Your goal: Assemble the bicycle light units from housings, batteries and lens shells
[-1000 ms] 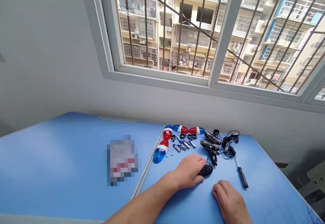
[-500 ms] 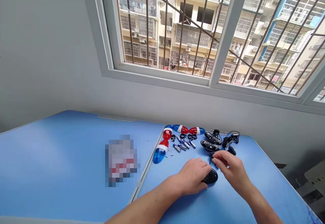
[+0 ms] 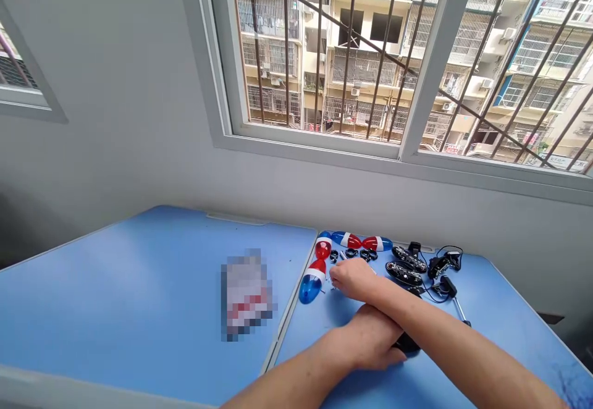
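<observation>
My left hand [image 3: 370, 342] lies on the blue table [image 3: 139, 285], its fingers closed over a black oval part [image 3: 408, 343] that shows only at its right end. My right arm crosses over the left wrist. My right hand [image 3: 354, 279] reaches left, fingers curled down where small silver pieces lay, right beside a red, white and blue lens cover [image 3: 312, 280]. What the fingers pinch is hidden.
More red and blue lens covers [image 3: 346, 240] line the table's far edge, with black rings [image 3: 352, 252], two black light boards [image 3: 404, 271], a wired black part [image 3: 443, 264] and a screwdriver [image 3: 458, 303]. A blurred packet [image 3: 245, 295] lies left of the table seam [image 3: 287, 316].
My right hand has left the black oval part and crossed over my left wrist to the small pieces by the lens cover. My left hand has stayed on the black part.
</observation>
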`<action>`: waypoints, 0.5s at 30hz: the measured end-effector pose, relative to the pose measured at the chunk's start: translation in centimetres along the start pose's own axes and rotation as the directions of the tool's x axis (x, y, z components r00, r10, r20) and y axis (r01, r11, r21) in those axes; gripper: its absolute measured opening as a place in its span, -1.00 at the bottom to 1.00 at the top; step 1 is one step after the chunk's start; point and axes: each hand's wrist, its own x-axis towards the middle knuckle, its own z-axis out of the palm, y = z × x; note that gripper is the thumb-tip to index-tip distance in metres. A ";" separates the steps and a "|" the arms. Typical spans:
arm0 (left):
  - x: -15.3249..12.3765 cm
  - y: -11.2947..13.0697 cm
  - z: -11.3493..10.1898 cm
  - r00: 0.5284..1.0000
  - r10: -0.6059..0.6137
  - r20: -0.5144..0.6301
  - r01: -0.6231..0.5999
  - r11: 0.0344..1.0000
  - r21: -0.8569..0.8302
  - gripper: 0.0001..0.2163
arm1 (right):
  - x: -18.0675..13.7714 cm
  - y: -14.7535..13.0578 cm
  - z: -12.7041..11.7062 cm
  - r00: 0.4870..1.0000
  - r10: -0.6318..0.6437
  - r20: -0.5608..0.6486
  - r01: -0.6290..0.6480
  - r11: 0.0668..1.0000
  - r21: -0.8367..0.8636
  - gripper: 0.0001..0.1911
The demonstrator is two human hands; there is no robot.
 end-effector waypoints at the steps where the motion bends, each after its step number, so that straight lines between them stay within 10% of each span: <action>1: 0.0 -0.1 0.1 1.000 0.019 -0.020 -0.019 1.000 -0.005 -0.37 | 0.2 -0.1 -0.1 1.000 -0.009 0.015 0.009 1.000 -0.011 -0.86; 15: 0.1 -0.9 0.8 0.997 0.068 -0.025 -0.068 0.998 -0.012 -0.40 | 0.3 0.4 0.7 1.000 -0.023 -0.011 0.023 1.000 -0.005 -0.84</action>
